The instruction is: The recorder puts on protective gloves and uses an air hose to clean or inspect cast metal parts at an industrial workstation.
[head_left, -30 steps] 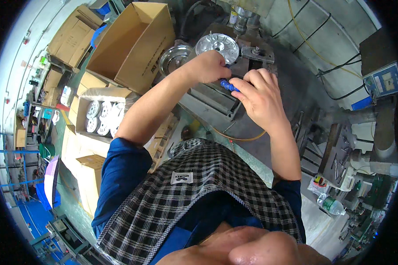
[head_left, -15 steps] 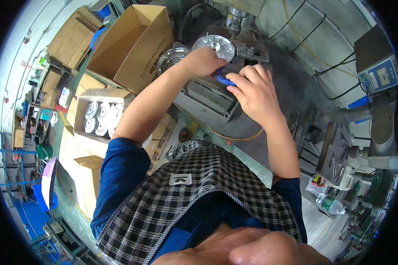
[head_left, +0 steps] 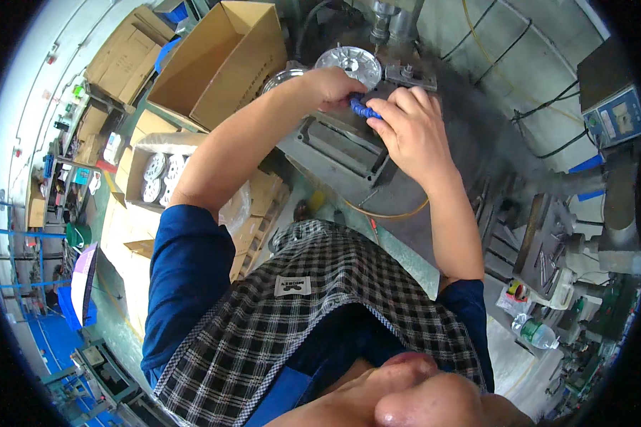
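Note:
A blue ribbed piece (head_left: 364, 109), coiled like a short spiral, runs between my two hands over the grey metal fixture (head_left: 313, 164). My left hand (head_left: 331, 87) is closed around its far left end, and the fingertips are partly hidden. Thumb and fingers of my right hand (head_left: 414, 132) pinch the other end. Just beyond my left hand lies a round silver metal part (head_left: 352, 62) with a ribbed face. A second shiny round part (head_left: 285, 77) sits left of it, partly covered by my left forearm.
Left stands a tall open cardboard box (head_left: 228, 85); nearer, another box (head_left: 139, 167) holds several silver discs. A clamp block (head_left: 409, 75) is right of the round part. A control box (head_left: 612, 117) hangs far right, above a side bench with tools and a plastic bottle (head_left: 536, 332).
Both hands still grip the blue piece. My left forearm now hides more of the shiny round part and the disc box. The whole view has shifted slightly.

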Motion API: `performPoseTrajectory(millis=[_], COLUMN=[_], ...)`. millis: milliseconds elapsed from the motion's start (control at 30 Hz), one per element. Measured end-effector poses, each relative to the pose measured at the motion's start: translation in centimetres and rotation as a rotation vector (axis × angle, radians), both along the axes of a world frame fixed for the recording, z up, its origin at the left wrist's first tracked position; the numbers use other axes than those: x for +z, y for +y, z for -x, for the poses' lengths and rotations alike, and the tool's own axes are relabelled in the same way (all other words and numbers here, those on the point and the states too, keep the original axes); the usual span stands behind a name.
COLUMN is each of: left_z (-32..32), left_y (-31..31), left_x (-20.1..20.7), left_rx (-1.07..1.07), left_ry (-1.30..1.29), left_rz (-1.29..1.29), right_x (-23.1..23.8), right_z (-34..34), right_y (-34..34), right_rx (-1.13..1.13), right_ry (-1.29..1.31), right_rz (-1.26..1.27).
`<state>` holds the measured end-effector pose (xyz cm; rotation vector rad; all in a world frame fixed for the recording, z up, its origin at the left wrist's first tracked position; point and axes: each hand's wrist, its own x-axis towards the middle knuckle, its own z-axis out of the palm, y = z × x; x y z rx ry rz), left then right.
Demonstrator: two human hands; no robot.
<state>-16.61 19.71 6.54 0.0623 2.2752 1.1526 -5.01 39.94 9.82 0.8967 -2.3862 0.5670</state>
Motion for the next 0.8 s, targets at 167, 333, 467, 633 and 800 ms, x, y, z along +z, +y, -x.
performPoseTrajectory(millis=[167, 333, 467, 633, 800], left_z=[-1.2, -6.6, -15.5, -26.0, -25.8], left_y=[0.3, -4.6, -13.5, -18.7, -17.9], left_x=[1.5, 1.7, -7.1, -22.9, -25.9], left_rx=[0.020, 0.281, 0.333, 0.489, 0.240], left_ry=[0.060, 0.289, 0.173, -0.207, -0.260], left_rz=[0.141, -0.029, -0.161, -0.002, 0.353], right_x=[0.8, -2.9, -15.9, -35.7, -47.7], right_z=[-0.7, -5.4, -13.6, -22.8, -22.6], right_y=[2.4, 13.8, 22.0, 18.6, 10.9], right_rx=[-0.021, -0.377, -0.716, -0.446, -0.389], right_ry=[0.019, -0.186, -0.704, -1.504, -1.934], right_rz=[0.144, 0.450, 0.671, 0.725, 0.941])
